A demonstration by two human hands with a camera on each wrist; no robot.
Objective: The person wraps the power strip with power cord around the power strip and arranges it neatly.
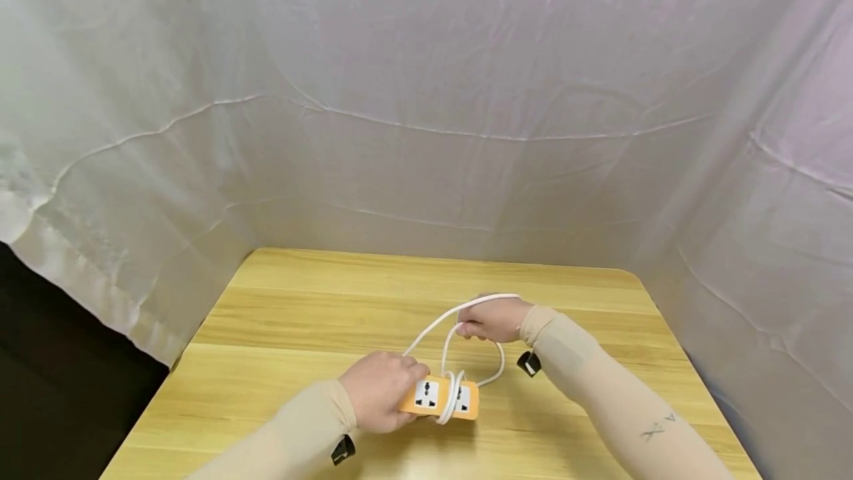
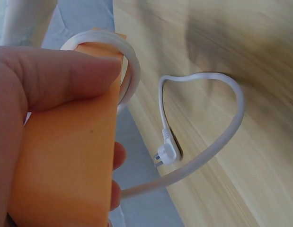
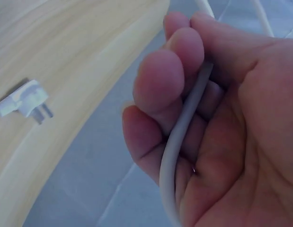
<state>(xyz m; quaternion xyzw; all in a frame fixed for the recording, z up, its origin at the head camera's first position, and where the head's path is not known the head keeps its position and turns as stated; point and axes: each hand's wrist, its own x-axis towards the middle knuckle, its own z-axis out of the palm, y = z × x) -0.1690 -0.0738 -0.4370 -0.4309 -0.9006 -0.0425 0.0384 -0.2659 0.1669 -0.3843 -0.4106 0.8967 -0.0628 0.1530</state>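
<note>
An orange power strip point(image 1: 435, 395) with white sockets is held up in my left hand point(image 1: 384, 391), the thumb lying across its plain orange side in the left wrist view. White cord point(image 2: 129, 59) is wound around the strip's far end. My right hand point(image 1: 492, 319) has its fingers curled around a length of the same cord point(image 3: 186, 120), to the right of and beyond the strip. A loop of cord arches between the two hands. The cord's plug point(image 2: 169, 152), with metal prongs, lies on the wooden table in both wrist views; I cannot make it out in the head view.
The wooden table point(image 1: 320, 321) has rounded far corners. Grey cloth point(image 1: 426, 110) hangs behind it and along both sides. A dark gap point(image 1: 53, 369) shows beyond the left edge. Black wrist bands point(image 1: 529, 363) hang under the sleeves.
</note>
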